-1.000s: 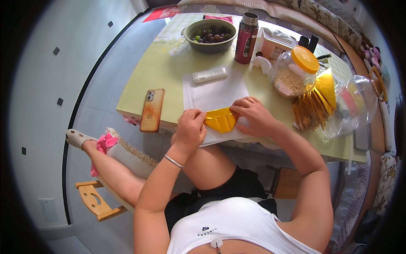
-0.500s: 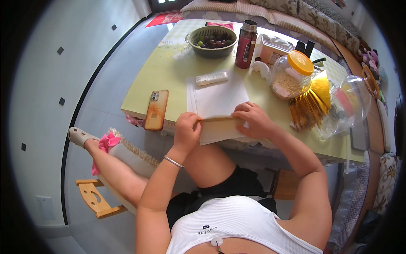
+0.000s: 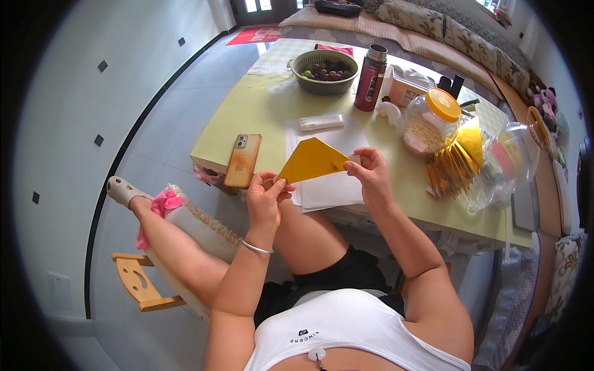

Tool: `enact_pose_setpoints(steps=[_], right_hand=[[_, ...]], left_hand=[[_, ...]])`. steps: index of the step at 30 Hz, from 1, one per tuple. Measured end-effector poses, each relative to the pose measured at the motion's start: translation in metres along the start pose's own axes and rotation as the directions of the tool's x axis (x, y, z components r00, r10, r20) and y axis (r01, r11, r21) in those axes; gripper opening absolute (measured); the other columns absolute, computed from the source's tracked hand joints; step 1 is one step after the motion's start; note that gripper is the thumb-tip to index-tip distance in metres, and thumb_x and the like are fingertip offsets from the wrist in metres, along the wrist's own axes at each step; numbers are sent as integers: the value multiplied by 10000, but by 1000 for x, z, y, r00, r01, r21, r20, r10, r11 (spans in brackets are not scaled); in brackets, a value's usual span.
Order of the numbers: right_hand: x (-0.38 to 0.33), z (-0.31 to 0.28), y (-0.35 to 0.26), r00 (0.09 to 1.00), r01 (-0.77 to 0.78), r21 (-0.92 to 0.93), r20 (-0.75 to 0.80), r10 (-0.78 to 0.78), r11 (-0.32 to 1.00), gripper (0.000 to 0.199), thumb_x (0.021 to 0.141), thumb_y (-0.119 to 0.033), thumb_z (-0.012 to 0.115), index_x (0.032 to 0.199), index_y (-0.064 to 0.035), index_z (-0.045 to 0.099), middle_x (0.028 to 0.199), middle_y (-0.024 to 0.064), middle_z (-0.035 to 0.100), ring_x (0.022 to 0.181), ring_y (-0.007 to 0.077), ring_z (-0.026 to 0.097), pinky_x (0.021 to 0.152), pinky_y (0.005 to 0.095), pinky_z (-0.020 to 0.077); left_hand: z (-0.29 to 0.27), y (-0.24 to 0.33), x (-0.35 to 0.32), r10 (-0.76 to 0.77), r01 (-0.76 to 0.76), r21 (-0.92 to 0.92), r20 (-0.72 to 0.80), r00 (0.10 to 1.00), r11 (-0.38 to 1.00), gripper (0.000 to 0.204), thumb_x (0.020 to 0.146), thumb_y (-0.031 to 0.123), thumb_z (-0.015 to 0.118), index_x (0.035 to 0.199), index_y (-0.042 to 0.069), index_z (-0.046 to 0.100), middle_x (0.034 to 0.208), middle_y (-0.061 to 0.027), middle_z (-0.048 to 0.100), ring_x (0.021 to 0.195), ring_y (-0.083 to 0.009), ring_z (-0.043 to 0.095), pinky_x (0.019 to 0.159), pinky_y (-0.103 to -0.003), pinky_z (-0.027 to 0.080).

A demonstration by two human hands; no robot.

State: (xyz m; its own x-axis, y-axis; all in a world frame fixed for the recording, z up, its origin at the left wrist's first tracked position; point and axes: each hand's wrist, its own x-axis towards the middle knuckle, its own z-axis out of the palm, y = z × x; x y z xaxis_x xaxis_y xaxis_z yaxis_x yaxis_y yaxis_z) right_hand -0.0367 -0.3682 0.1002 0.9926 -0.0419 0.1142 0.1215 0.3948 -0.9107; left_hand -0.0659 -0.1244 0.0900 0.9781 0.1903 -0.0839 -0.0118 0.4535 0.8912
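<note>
Seen from the head camera, a folded yellow paper (image 3: 311, 161) is held above the near edge of the surface (image 3: 260, 111), over white sheets (image 3: 328, 185). Its long axis is tilted, lower at the left hand (image 3: 266, 198), higher toward the right hand (image 3: 369, 176), its peak pointing away from the person. Each end is pinched in a closed grip. An orange phone (image 3: 242, 161) lies just left.
</note>
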Motion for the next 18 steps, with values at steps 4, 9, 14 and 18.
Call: enact_pose_setpoints(steps=[4, 9, 14, 18], right_hand=[[-6, 15, 10, 998, 4, 122, -58, 3, 992, 317, 864, 8, 757, 1129, 6, 583, 974, 83, 696, 856, 134, 663, 802, 269, 557], [-14, 25, 16, 977, -179, 299, -57, 205, 937, 203, 868, -16, 768, 1021, -10, 634, 991, 83, 706, 914, 156, 692, 839, 294, 583], [-28, 42, 6, 994, -91, 118, -55, 98, 989, 195, 907, 8, 711, 1070, -47, 620, 970, 78, 712, 754, 157, 712, 659, 266, 590], [-37, 52, 10, 992, 127, 54, -31, -126, 990, 205, 916, 37, 684, 1076, -62, 602, 925, 85, 703, 674, 158, 700, 593, 259, 581]], left_hand=[[-5, 2, -11, 55, -55, -18, -15, 998, 998, 190, 928, -48, 624, 1088, 20, 549, 902, -119, 689, 722, -181, 709, 600, -254, 567], [-16, 3, -19, 75, -78, -70, -49, 996, 994, 196, 927, -53, 623, 1088, 26, 543, 878, -125, 690, 708, -186, 712, 602, -252, 571], [-22, 3, -29, 105, -113, -99, -81, 991, 989, 191, 929, -56, 622, 1063, 45, 532, 837, -113, 689, 683, -190, 716, 590, -253, 581], [-28, 1, -33, 114, -123, -100, -90, 989, 987, 172, 931, -57, 618, 1039, 51, 538, 832, -109, 696, 668, -185, 717, 571, -254, 585]])
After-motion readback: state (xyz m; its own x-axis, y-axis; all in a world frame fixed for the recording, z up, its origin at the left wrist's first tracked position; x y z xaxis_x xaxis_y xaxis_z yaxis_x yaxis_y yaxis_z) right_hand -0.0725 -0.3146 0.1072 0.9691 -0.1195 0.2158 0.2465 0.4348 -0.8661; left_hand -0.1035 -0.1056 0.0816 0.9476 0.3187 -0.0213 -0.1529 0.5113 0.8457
